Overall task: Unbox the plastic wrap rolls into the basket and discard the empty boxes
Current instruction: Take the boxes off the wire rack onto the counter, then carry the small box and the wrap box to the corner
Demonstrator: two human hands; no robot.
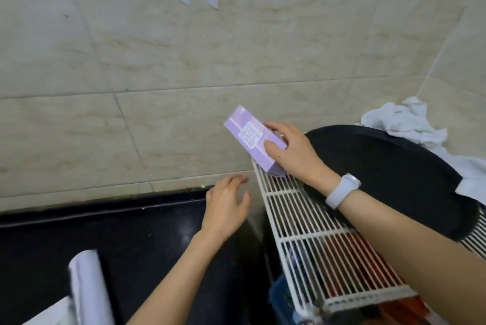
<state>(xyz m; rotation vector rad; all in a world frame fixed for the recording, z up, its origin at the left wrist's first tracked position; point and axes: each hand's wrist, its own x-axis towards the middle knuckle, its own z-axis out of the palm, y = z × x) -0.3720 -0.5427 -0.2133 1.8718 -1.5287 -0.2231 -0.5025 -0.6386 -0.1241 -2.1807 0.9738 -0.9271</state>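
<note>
While a tiled wall (184, 56) fills the far half of the scene and a dark countertop (118, 240) spreads across the near left, a person works over a white wire rack (302, 224) at the right, where a round black tray (389, 175) lies across the rack's far end with a crumpled white cloth (402, 122) just beyond it. Reaching in from the near right, over the rack, the right hand (294, 154), a pale band (342, 190) on its wrist, is closed around a purple plastic wrap box (253, 140), thumb on the top face and fingers wrapped round the far side. The box's long axis runs from far left to near right, its near end touching the rack's far left corner and its far end tipped up toward the wall. The left hand (227, 209) hangs over the counter just left of the rack, fingers spread and holding nothing; the box lies up and to its right, near but apart, so its free far-left end looks the likelier place for that hand to take hold and open the flap. At the near left edge a white plastic wrap roll (86, 288), blurred, lies with its axis running near to far, well apart from both hands. Whether it rests in the basket cannot be told.
</note>
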